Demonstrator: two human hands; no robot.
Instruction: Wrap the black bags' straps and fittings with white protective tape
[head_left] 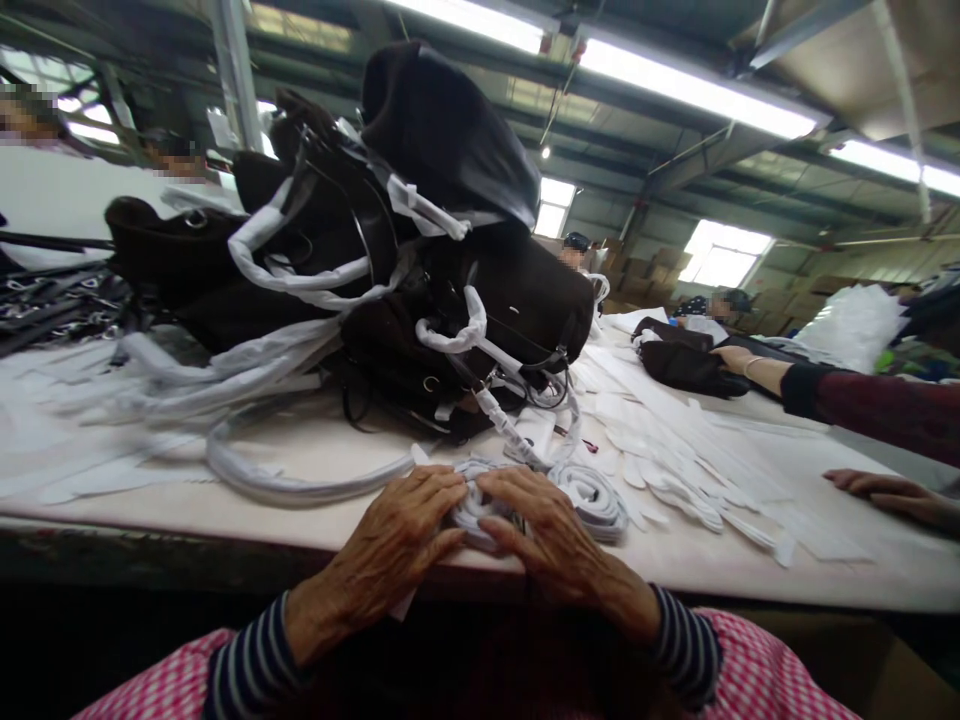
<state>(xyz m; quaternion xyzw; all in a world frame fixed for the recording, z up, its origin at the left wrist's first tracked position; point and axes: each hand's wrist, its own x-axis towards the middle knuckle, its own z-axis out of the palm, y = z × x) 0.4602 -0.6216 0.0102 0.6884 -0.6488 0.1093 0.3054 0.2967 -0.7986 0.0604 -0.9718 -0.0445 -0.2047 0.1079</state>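
My left hand [397, 535] and my right hand [544, 535] meet at the near edge of a pale table [225, 515]. Both have their fingers closed round a coiled, white-paper-wrapped strap [592, 495] that lies between and just right of them. The strap runs up to a pile of dark brown bags [420, 260] heaped behind my hands. White wrapped handles loop over that pile, and a long wrapped strap [300, 485] curves across the table to the left of my left hand.
White paper strips [675, 440] lie scattered to the right. Another person's hand [739, 358] rests on a dark bag [686, 365] further right, and a second hand [892, 490] lies flat on the table edge. Cardboard boxes stand at the back.
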